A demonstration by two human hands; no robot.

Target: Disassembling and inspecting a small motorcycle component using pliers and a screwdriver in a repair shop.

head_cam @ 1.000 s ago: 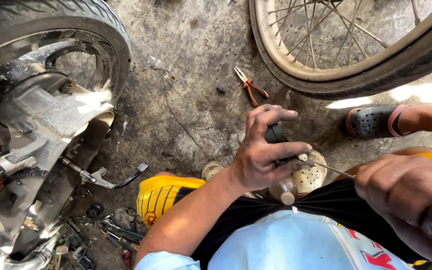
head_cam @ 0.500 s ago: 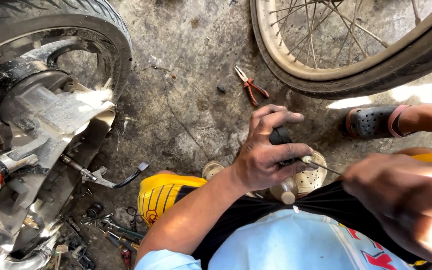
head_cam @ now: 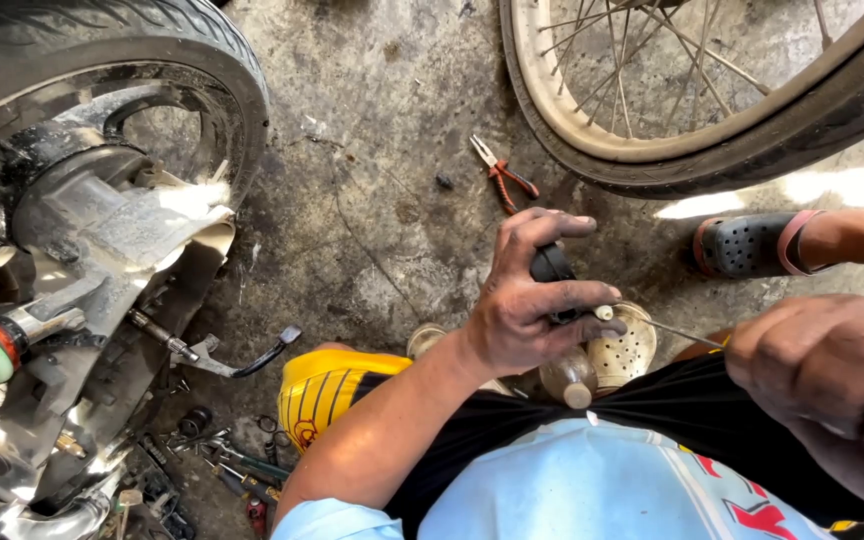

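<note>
Gripping a black handle [head_cam: 552, 268], the left hand [head_cam: 532, 305] has its greasy fingers curled tight round it, thumb and forefinger pinching a small white tip [head_cam: 604, 312]. From that tip a thin wire [head_cam: 682, 333] runs to the right hand [head_cam: 827, 385], which is balled into a fist over the wire's end; whether it actually pinches the wire I cannot tell. Just below the left hand sit a perforated metal bowl [head_cam: 624, 350] and a small bottle [head_cam: 570, 378]. Farther out on the concrete floor [head_cam: 392, 120] lie red-handled pliers [head_cam: 502, 178], near a spoked wheel [head_cam: 692, 100]. A motorcycle rear wheel [head_cam: 102, 110] stands to the left.
</note>
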